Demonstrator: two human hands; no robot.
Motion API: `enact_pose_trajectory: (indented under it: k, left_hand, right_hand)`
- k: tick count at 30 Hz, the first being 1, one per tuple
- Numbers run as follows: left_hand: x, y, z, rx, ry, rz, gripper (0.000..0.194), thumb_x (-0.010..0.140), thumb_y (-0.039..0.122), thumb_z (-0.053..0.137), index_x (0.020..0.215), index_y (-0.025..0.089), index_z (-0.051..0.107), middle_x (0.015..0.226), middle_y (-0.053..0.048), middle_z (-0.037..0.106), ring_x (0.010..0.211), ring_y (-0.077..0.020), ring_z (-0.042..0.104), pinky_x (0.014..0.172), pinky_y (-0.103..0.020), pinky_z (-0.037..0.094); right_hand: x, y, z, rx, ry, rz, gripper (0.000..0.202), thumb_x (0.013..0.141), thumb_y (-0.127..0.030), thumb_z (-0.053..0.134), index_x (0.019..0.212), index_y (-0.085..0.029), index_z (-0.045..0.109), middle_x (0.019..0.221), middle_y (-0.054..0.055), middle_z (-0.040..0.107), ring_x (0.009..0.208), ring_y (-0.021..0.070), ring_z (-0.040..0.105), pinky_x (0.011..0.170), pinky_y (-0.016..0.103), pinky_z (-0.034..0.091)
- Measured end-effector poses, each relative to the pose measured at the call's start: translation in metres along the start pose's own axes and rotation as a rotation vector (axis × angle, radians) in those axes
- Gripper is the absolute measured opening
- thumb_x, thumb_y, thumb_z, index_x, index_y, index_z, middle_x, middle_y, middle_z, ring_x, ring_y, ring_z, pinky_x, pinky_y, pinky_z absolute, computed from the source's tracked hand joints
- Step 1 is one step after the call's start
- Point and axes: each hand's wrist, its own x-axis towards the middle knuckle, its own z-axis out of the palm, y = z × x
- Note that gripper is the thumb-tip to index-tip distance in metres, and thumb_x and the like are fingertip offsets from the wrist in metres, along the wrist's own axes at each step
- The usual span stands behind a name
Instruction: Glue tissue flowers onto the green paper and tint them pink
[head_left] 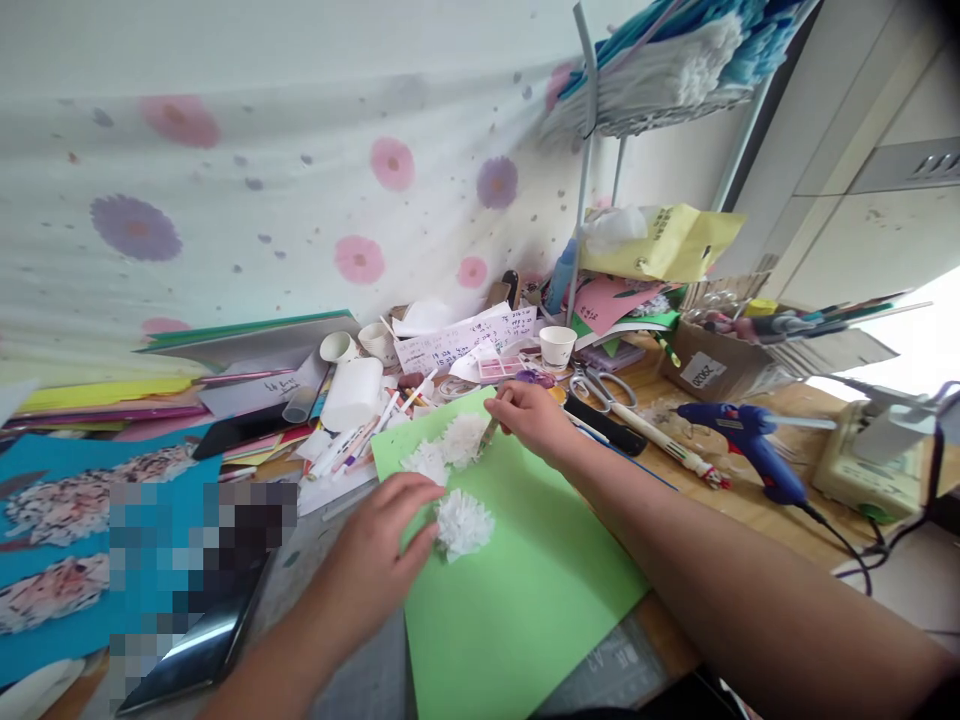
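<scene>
A sheet of green paper lies on the desk, with a round white ruffled paper flower near its middle. Farther up the sheet is a longer cluster of white ruffled paper. My left hand is at the left edge of the round flower, thumb and fingers apart; whether the fingertips touch it is hard to tell. With closed fingers my right hand pinches a thin stick, its lower end at the right side of the white cluster. The stick's kind cannot be made out.
A blue glue gun lies right, near a power strip. Scissors, a paper cup and pens crowd the back. Blue paper with ruffled flowers and a dark glossy device are left.
</scene>
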Motion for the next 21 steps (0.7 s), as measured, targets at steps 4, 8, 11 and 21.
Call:
enact_pose_trajectory:
  k: [4,8,11,21]
  left_hand:
    - [-0.006,0.007,0.005,0.019,-0.126,0.145,0.032,0.088,0.027,0.046,0.114,0.024,0.063,0.123,-0.007,0.061,0.113,-0.0233,0.055,0.098,-0.034,0.043]
    - [-0.013,0.006,-0.014,0.039,0.081,0.046,0.030,0.092,0.032,0.040,0.102,0.022,0.066,0.107,-0.008,0.067,0.101,-0.0230,0.060,0.089,-0.033,0.047]
    - [-0.022,0.009,-0.007,0.033,0.086,0.110,0.022,0.088,0.035,0.049,0.098,0.026,0.066,0.103,-0.006,0.067,0.097,-0.0234,0.060,0.084,-0.033,0.048]
    - [-0.026,0.000,0.121,-0.082,-0.126,0.470,0.036,0.084,0.054,0.054,0.117,0.040,0.056,0.105,-0.001,0.068,0.096,-0.0206,0.059,0.089,-0.029,0.046]
  right_hand:
    - [0.009,0.008,-0.007,0.077,0.119,-0.018,0.031,0.081,-0.044,0.051,0.063,-0.020,0.043,0.050,-0.005,0.046,0.046,0.0098,0.043,0.049,0.022,0.037]
    - [0.011,0.006,-0.012,0.118,0.174,-0.048,0.031,0.082,-0.051,0.048,0.080,-0.019,0.052,0.053,-0.005,0.046,0.046,0.0102,0.044,0.046,0.022,0.039]
    - [0.013,0.007,-0.020,0.082,0.211,-0.077,0.037,0.083,-0.052,0.047,0.090,-0.017,0.058,0.063,-0.001,0.053,0.052,0.0121,0.049,0.048,0.023,0.042]
    - [0.009,0.012,-0.033,-0.489,-0.019,-0.156,0.024,0.089,-0.030,0.045,0.094,-0.020,0.066,0.062,0.002,0.066,0.056,0.0159,0.056,0.056,0.025,0.036]
